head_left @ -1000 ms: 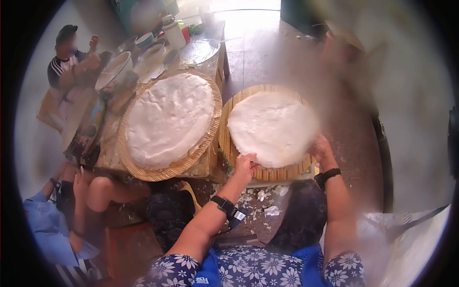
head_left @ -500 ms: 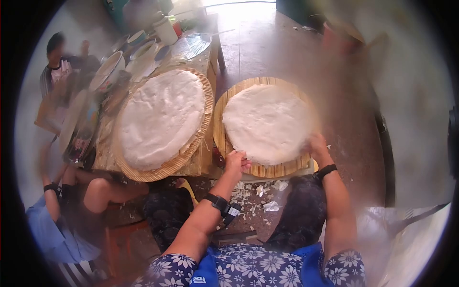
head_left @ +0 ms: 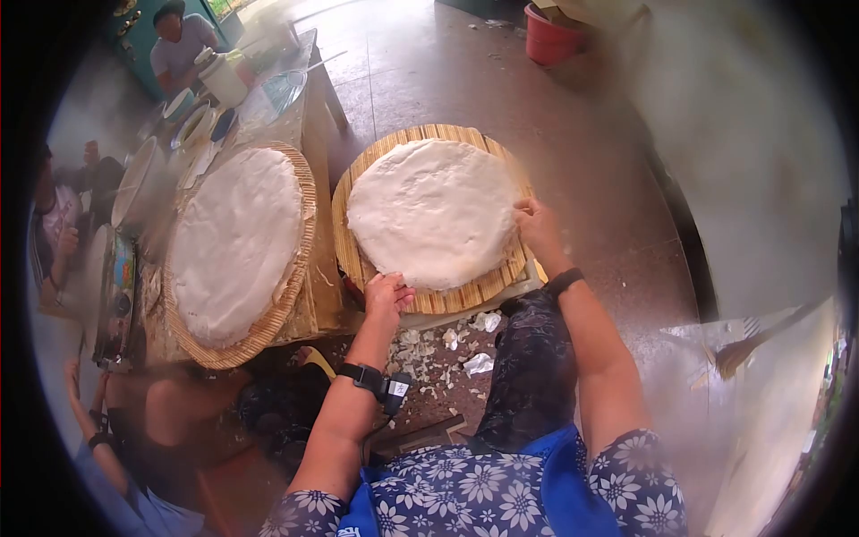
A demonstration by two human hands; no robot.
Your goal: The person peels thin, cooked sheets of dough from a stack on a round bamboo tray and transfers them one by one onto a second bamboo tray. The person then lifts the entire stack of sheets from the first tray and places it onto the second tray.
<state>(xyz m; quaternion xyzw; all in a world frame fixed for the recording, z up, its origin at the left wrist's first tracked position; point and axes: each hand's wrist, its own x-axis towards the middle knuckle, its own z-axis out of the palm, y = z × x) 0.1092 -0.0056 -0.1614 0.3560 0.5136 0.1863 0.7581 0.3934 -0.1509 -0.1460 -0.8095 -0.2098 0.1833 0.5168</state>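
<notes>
In front of me, a thick round slab of white dough [head_left: 429, 210] lies on a round slatted bamboo tray [head_left: 465, 297]. The fingers of my left hand [head_left: 388, 295] are curled, thumb and forefinger pinching the dough's near left edge. At the right edge, my right hand [head_left: 540, 231] is closed with its fingertips on the dough's rim; the exact grip is partly hidden. Bare slats show around the slab, mostly on the near and left sides. To the left, a second white slab [head_left: 234, 246] covers another bamboo tray [head_left: 300, 268], apart from my hands.
A wooden table [head_left: 315, 116] carries the left tray, bowls [head_left: 195, 125] and a white jug [head_left: 224, 82]. White scraps [head_left: 480, 363] litter the floor. A red bucket [head_left: 550, 38] stands at the back. Other people [head_left: 182, 46] sit along the left.
The view has swung to the right, so both trays appear further left. My right hand has shifted up along the slab's right edge; my left hand stays at the near left edge.
</notes>
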